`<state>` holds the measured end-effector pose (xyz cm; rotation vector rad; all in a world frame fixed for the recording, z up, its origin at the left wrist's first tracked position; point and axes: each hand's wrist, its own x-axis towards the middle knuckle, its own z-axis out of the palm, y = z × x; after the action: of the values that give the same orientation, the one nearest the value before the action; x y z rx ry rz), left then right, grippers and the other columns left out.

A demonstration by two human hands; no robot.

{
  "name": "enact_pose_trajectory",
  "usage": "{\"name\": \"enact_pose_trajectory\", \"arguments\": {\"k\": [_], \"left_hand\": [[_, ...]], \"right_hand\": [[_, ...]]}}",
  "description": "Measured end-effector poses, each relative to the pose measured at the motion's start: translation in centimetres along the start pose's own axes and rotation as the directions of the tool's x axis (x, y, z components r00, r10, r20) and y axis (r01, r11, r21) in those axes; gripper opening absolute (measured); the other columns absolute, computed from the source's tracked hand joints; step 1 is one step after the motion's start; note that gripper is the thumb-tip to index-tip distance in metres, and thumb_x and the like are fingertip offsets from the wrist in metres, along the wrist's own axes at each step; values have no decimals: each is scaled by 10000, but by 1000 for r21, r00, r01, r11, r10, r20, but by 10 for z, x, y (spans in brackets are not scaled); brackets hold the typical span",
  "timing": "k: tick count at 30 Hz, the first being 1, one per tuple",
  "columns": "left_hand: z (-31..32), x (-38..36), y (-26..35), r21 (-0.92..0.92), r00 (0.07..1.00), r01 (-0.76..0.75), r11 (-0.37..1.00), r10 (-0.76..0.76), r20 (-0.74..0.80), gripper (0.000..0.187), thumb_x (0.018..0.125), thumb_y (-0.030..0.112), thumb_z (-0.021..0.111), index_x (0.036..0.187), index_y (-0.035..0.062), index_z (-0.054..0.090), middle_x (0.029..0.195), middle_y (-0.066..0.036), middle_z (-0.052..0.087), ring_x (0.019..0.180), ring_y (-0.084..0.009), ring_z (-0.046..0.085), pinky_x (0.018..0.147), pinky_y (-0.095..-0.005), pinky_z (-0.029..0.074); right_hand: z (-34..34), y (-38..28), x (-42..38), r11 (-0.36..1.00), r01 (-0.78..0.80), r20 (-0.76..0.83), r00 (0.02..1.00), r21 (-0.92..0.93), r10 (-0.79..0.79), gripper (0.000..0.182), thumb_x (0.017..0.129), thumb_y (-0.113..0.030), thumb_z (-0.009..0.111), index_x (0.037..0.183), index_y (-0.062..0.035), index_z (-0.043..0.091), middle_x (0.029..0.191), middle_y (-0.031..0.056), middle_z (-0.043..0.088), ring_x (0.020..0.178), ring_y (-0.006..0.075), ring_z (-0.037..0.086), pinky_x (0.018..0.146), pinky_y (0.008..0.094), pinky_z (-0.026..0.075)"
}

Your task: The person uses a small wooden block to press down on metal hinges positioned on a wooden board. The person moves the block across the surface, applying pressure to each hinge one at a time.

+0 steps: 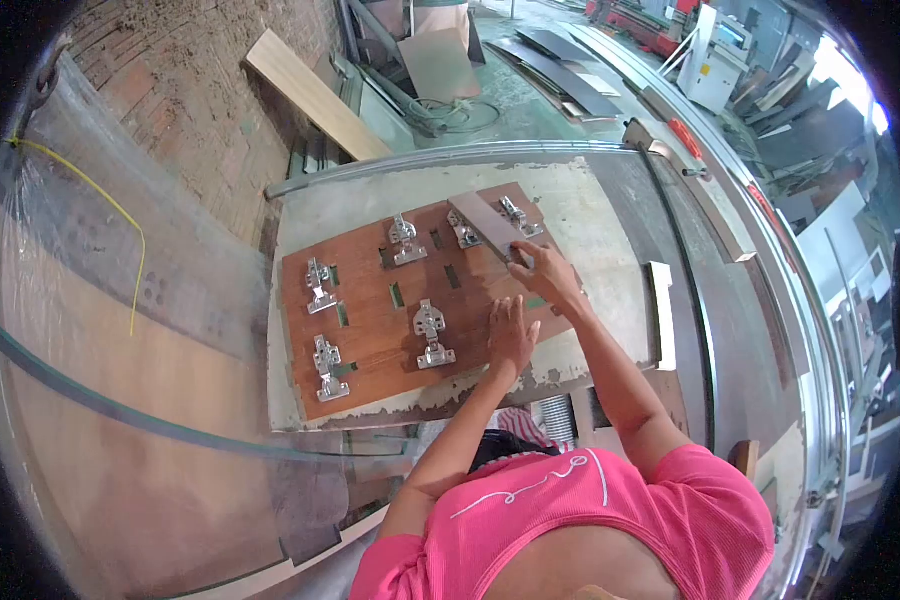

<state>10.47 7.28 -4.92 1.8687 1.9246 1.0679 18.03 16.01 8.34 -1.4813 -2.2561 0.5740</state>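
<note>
A reddish-brown wooden board (370,345) with slots cut in it lies on the worn pale tabletop (595,215). Several silver metal hinges rest on the board, among them one (432,335) near the front and one (328,368) at the front left. My left hand (511,336) lies on the board with its fingers apart and nothing in it. My right hand (550,274) grips the near end of a flat wooden strip (482,222), which slants over the board's far right part, beside and partly over hinges there.
A metal rail (470,152) runs along the table's far edge. A long plank (315,95) leans at the upper left. Clear plastic sheeting (70,200) hangs at left. Dark panels (560,75) lie on the floor beyond, with a white machine (715,78) behind.
</note>
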Motion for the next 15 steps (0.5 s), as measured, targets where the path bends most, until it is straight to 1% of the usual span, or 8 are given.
{"name": "enact_pose_trajectory", "arguments": {"k": [1, 3, 7, 10, 12, 13, 15], "left_hand": [[1, 0, 0, 2, 1000, -4, 1000, 4, 1, 642, 863, 286, 603, 1380, 22, 327, 1362, -265, 377, 1296, -429, 311, 1091, -483, 262], [-1, 0, 1, 26, 999, 19, 999, -20, 43, 656, 856, 289, 616, 1377, 14, 326, 1362, -260, 377, 1313, -426, 293, 1103, -480, 247], [4, -1, -2, -7, 999, -17, 1000, 17, 27, 678, 848, 303, 628, 1377, 7, 324, 1358, -261, 382, 1312, -438, 290, 1106, -487, 235], [0, -1, 1, 23, 999, -38, 999, 37, 35, 699, 838, 316, 644, 1377, 5, 324, 1351, -263, 386, 1309, -454, 286, 1105, -496, 230], [0, -2, 4, 63, 997, -79, 995, 78, 8, 701, 834, 293, 654, 1367, -10, 314, 1325, -276, 407, 1262, -449, 341, 1108, -517, 208], [-1, -2, 4, 65, 997, -81, 995, 81, 9, 701, 834, 293, 654, 1367, -10, 314, 1325, -276, 407, 1262, -449, 341, 1108, -517, 208], [1, -2, 2, 81, 997, -79, 994, 77, 32, 713, 825, 319, 661, 1375, 8, 329, 1323, -267, 409, 1300, -464, 296, 1101, -501, 230]], "right_hand": [[0, 1, -1, 1000, -1, -4, 1000, 2, 1, 501, 813, -408, 631, 1265, -208, 551, 1052, 203, 611, 946, 380, 611, 798, 465, 501], [1, -1, -1, 1000, -2, 44, 999, -2, 2, 497, 809, -396, 633, 1258, -198, 552, 1021, 197, 623, 957, 367, 608, 802, 461, 503], [-2, -1, -4, 1000, -17, 26, 1000, 17, 16, 498, 810, -396, 626, 1257, -190, 545, 989, 195, 625, 953, 366, 608, 797, 460, 506], [-6, -4, -3, 999, 33, 18, 999, 31, -34, 505, 808, -395, 630, 1260, -187, 540, 967, 202, 622, 922, 369, 610, 776, 462, 506], [-7, -4, -5, 998, 55, -7, 998, 38, -55, 510, 808, -391, 633, 1264, -184, 539, 940, 207, 622, 902, 375, 606, 762, 470, 500], [-7, -4, -6, 998, 55, -9, 998, 40, -54, 510, 808, -391, 633, 1264, -184, 539, 940, 207, 622, 902, 375, 606, 762, 470, 500], [-4, -2, -7, 996, 76, -21, 997, 55, -75, 506, 806, -380, 642, 1264, -191, 542, 944, 210, 609, 902, 384, 601, 764, 471, 494]]}}
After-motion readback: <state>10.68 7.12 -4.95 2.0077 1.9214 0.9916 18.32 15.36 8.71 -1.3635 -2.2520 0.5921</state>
